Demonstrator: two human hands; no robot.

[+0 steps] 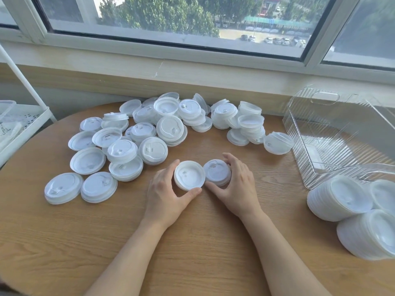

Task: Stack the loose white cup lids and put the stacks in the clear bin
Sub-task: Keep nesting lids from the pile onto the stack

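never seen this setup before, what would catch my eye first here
First, the big scatter of loose white lids spread across the far left and middle of the round wooden table. Next, the two hands at the centre: the left hand grips one small lid stack, the right hand grips another beside it. The clear bin stands at the right, with finished stacks lying in front of it.

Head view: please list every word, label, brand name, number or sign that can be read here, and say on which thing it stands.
No text can be read anywhere in this picture.
Lids: only moulded tabs and ridges, no letters visible.
Clear bin: plain ribbed plastic, no label visible.
White rack at the left edge: dark marks, too small and blurred to read.
Buildings outside the window: red shapes, too blurred to read as signs.
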